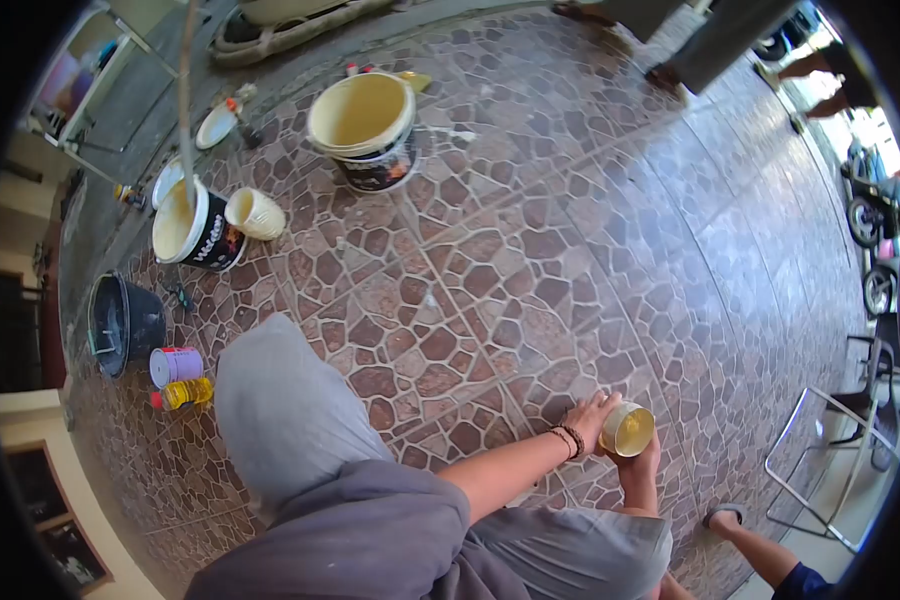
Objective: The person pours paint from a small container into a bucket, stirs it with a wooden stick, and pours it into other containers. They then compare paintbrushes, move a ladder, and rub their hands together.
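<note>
A small round can [628, 430] with yellowish stuff inside is between my two hands, above the tiled floor, its open top facing the camera. My left hand [589, 420], with a dark beaded bracelet at the wrist, presses its fingers against the can's left side. Under the can, my right hand [640, 462] holds it from below, its fingers partly hidden behind it. My grey-clad knee [280, 400] is at the left of the hands.
A large cream-coated bucket [385, 165], a bucket with a stick [215, 232], a cream cup [256, 214], a dark bucket [145, 322], a purple can [176, 367] and a yellow bottle [188, 392] stand or lie about. Other people's legs show at the top and right, near a metal frame [805, 465].
</note>
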A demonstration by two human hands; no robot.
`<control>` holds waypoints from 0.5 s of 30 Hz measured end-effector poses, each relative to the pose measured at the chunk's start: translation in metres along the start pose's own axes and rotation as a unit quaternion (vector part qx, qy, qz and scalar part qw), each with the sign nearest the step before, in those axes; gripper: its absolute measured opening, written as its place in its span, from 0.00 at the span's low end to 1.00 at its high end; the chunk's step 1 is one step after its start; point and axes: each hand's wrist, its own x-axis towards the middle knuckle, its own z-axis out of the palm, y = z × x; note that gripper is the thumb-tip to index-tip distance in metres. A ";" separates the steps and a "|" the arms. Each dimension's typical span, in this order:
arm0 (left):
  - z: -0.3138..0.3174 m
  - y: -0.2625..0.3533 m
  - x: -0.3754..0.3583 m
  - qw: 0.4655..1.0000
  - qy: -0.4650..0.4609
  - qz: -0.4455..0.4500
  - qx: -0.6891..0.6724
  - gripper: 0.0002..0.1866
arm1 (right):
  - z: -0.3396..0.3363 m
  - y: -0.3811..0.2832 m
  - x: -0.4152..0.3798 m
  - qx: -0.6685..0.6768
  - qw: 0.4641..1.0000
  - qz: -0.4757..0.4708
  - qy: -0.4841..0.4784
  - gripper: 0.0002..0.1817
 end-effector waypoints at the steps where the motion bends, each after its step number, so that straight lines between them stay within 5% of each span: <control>1: 0.016 0.005 0.008 1.000 -0.012 0.002 0.005 0.56 | -0.019 0.000 -0.005 0.029 0.999 -0.014 0.029 0.25; 7: 0.058 0.038 0.037 0.997 -0.055 0.040 -0.035 0.56 | -0.080 -0.017 -0.004 0.026 0.993 -0.042 0.105 0.25; 10: 0.075 0.017 0.060 0.991 0.048 0.127 -0.020 0.52 | -0.074 -0.023 0.015 0.057 0.991 -0.047 0.110 0.23; 13: 0.047 0.009 0.078 0.987 0.074 0.144 -0.019 0.45 | -0.061 -0.024 0.042 0.055 0.992 -0.049 0.101 0.26; 15: 0.022 0.002 0.083 0.990 0.073 0.124 0.000 0.51 | -0.044 -0.023 0.055 0.040 0.995 -0.057 0.072 0.29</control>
